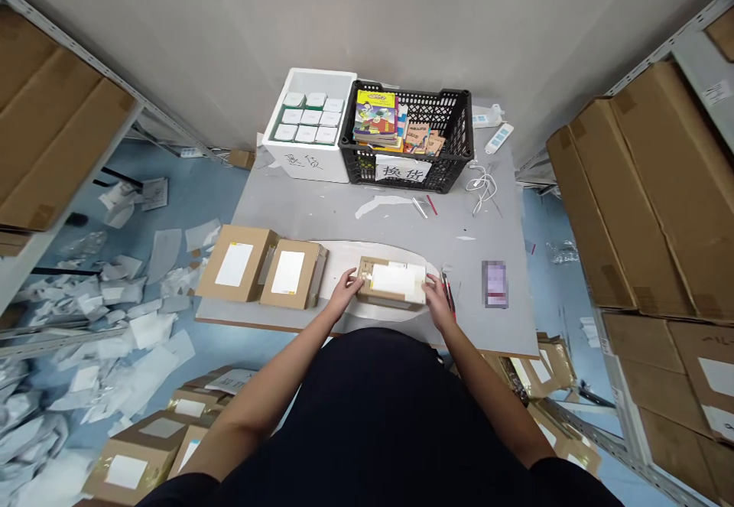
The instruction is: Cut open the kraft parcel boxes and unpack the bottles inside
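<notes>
A small brown cardboard box [385, 296] lies flat on the table in front of me, with a white label [395, 277] across its top. My left hand [345, 291] grips its left end, thumb and fingers on the edge. At its right end my right hand [438, 300] holds the box in the same way. Just beyond the right hand lies a red and black tool [448, 293], partly hidden, its kind unclear. Two larger labelled cardboard boxes, one at the far left [235, 266] and one nearer [292, 274], stand left of my left hand.
At the back of the grey table [321, 209] stand a white foam box [313, 159] of small white cartons and a black crate [453, 159] of books. A blurred phone-like rectangle [495, 284] and a white cable [482, 187] lie right. Paper scraps [149, 331] cover the floor left.
</notes>
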Demonstrator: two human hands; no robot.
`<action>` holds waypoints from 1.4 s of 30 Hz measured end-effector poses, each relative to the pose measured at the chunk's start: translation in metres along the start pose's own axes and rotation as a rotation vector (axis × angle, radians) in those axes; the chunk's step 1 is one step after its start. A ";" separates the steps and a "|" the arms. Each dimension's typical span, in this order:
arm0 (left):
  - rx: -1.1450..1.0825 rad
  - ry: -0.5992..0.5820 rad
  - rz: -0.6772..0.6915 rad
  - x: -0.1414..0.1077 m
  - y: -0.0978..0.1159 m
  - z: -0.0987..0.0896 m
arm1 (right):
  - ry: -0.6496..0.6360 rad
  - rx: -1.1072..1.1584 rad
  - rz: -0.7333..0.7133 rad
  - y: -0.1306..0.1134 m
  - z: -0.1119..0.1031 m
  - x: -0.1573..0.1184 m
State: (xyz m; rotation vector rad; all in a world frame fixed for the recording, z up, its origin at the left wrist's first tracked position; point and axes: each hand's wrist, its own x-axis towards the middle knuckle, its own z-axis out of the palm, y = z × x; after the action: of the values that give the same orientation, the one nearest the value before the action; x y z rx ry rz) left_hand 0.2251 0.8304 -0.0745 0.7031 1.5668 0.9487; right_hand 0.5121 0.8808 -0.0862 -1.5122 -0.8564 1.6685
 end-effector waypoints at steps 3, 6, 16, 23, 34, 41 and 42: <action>0.002 -0.025 0.010 -0.013 -0.012 0.000 | -0.037 -0.042 -0.017 0.012 -0.002 -0.007; -0.017 -0.039 0.077 -0.013 -0.018 0.000 | -0.087 -0.072 -0.088 0.013 -0.004 -0.003; 0.800 0.111 0.565 -0.033 0.001 0.011 | 0.334 -0.902 -0.201 0.032 -0.067 -0.005; 1.185 -0.174 0.798 -0.063 0.011 0.032 | 0.314 -0.839 0.013 0.035 -0.071 -0.005; 1.274 -0.100 0.701 -0.080 -0.009 0.052 | -0.266 -0.997 -0.452 -0.054 -0.025 -0.033; 1.194 -0.059 0.690 -0.079 -0.017 0.057 | -0.730 -1.631 -0.622 -0.091 0.047 -0.025; 1.181 -0.057 0.691 -0.079 -0.018 0.057 | -0.753 -1.680 -0.641 -0.092 0.055 -0.023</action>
State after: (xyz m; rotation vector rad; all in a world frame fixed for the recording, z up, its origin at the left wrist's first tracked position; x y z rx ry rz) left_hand 0.2979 0.7661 -0.0539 2.1641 1.7838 0.3400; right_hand 0.4652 0.9088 0.0087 -0.9986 -3.2020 0.7512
